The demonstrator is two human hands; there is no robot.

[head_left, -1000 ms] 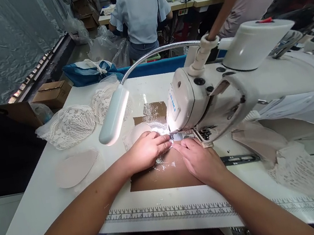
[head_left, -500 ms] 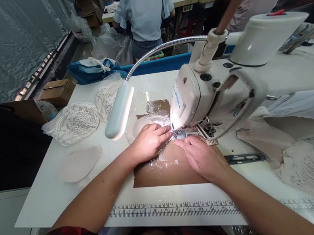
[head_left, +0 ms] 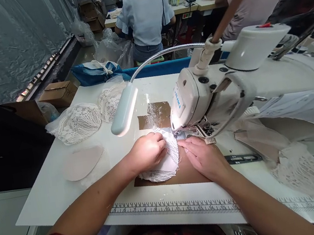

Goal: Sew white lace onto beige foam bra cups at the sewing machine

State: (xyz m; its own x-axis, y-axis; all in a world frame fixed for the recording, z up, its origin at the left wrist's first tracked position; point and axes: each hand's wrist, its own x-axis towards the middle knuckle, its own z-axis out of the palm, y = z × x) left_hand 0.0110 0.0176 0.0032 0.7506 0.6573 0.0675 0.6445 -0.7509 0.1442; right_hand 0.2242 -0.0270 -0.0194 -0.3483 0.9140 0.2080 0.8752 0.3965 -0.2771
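Note:
A white lace cup piece (head_left: 168,159) lies on the brown taped sheet (head_left: 194,169), its right edge close to the needle area of the sewing machine (head_left: 186,100). My left hand (head_left: 147,151) is closed, its curled fingers gripping the upper part of the lace piece. Low on the brown sheet rests my right hand (head_left: 204,155), fingers stretched toward the presser foot, with the fingertips beside the lace's right edge. Whether they touch the lace I cannot make out. The machine head hides part of the needle.
A lamp (head_left: 124,109) on a bendable arm hangs over the table. Lace cups (head_left: 76,123) and a beige oval pad (head_left: 83,162) lie at left. More lace fabric (head_left: 310,172) spreads at right. A printed ruler (head_left: 172,209) runs along the front edge. A co-worker (head_left: 144,15) sits beyond.
The lace piece has swung round toward me and now covers part of the brown sheet. My left hand went from lying flat to a closed grip. My right hand stays near the needle.

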